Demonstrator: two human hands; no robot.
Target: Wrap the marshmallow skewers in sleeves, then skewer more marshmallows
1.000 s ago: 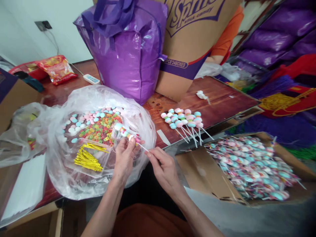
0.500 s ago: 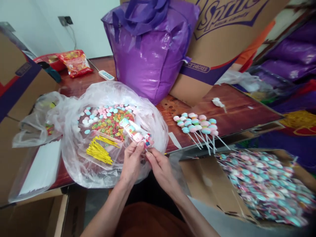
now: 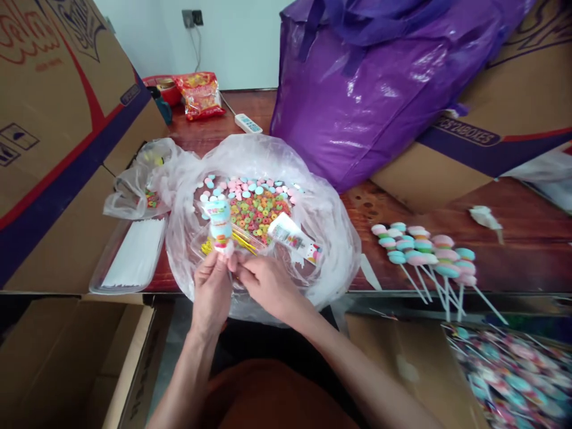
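Note:
My left hand (image 3: pixel 212 292) is closed around the lower end of a wrapped candy stick (image 3: pixel 220 221), which stands upright with stacked blue and white sweets in a clear printed wrapper. Right beside it, my right hand (image 3: pixel 268 286) pinches close to the base of the wrapper; what lies between its fingertips is hidden. Behind the hands is a clear tray with yellow twist ties (image 3: pixel 243 241), partly covered by the candy. Ring-shaped candies (image 3: pixel 257 211) and pastel candy discs (image 3: pixel 241 187) lie on a spread plastic bag (image 3: pixel 337 238). Printed wrappers (image 3: pixel 295 238) rest to the right.
Several unwrapped candy sticks (image 3: pixel 424 250) lie on the table at right, above a carton of wrapped ones (image 3: pixel 513 381). White sticks (image 3: pixel 136 253) fill a tray at left. A large purple bag (image 3: pixel 379 89) and cardboard boxes (image 3: pixel 67 149) stand around.
The view has swung left. My hands have shifted from beside the printed wrappers to in front of the twist-tie tray, and the wrapped candy stick now stands upright in my left hand.

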